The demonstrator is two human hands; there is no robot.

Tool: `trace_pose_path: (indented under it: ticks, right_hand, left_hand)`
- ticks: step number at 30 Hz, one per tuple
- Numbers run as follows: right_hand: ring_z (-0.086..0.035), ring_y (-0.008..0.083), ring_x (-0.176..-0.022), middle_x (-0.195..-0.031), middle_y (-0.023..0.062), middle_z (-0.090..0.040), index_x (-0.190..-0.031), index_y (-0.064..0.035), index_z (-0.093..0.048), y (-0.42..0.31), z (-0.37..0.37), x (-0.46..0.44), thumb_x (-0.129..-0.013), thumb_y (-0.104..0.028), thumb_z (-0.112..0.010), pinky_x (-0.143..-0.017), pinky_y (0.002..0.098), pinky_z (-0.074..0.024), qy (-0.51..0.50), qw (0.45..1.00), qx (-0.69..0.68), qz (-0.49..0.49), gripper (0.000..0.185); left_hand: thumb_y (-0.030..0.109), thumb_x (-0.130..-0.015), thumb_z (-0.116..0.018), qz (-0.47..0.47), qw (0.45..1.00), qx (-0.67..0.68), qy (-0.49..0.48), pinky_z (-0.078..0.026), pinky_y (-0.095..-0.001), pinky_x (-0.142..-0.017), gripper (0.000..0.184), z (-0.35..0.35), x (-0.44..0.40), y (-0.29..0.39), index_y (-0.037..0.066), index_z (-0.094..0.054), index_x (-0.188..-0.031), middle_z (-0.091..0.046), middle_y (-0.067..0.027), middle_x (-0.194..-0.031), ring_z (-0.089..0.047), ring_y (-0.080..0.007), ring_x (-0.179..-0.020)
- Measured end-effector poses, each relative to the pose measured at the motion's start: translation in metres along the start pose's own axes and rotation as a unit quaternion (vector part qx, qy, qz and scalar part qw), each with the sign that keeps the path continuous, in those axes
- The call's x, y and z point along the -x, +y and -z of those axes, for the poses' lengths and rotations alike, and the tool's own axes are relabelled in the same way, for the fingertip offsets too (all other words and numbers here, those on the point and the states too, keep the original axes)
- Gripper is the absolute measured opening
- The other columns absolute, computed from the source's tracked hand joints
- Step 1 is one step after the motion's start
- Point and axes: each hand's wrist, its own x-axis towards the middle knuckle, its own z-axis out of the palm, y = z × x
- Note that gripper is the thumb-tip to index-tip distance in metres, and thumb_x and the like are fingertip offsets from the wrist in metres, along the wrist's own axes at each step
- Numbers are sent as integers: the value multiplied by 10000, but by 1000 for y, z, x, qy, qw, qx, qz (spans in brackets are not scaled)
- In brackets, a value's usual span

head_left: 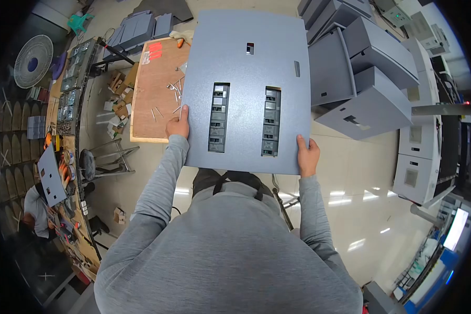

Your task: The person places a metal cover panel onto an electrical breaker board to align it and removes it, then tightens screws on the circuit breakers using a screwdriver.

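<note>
View: head camera, looking down past the wearer's grey sweatshirt (pixel 230 235).
Blue-grey rectangular metal panel (pixel 245 118): in front of the torso, between both hands, overlapping the view of the table; contact with the table cannot be told.
Panel openings: two long vertical slots, each showing a column of black switch modules (pixel 218 118); one small opening above, near the top.
Left hand (pixel 178 127): at the panel's left edge, thumb on the front face; fingers bent behind the edge, mostly hidden, gripping the panel.
Right hand (pixel 309 157): at the right edge, lower than the left hand, thumb along the front; fingers partly closed about the edge, tips partly hidden, gripping the panel.
Brown wooden tabletop with pale edging (pixel 149 112): left of the panel, bearing loose silvery screws (pixel 157 113) and red markings (pixel 153 51).
Right side: blue-grey metal enclosures (pixel 369 102), leaning and stacked on the pale glossy floor (pixel 350 209).
Left side: long cluttered workbench (pixel 70 141), a round white fan (pixel 33 61) and a black-seated stool (pixel 88 164).
Co-worker: grey-clad person (pixel 35 212) at the workbench, partly hidden by a smaller grey plate (pixel 51 175).
</note>
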Motion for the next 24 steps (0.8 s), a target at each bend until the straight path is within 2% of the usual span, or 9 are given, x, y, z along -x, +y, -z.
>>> trace_pose_path:
  ticks: [18,24]
  right_hand:
    - [-707,296,-849,-910,221,-734,-1012,80,-698,19,-24,6,-878,-343,-735,-790,388,-534,-10,1000,-6,-19,445]
    - [-708,307,-852,-942,223,-733,-1021,81,-689,20,-21,5,-895,-335,-713,-795,389,-534,-26,999,24,-5,435]
  left_hand:
    - [740,-838,-575,-10,1000,-11,2,-470,-496,-750,826,-3,-20,-12,-64,-685,-683,-650,-310,-753,-619,-412,-713]
    - [731,-846,-570,-13,1000,-14,9,-481,-495,-779,816,-6,-15,-14,-63,-687,-697,-655,-318,-785,-644,-441,-769]
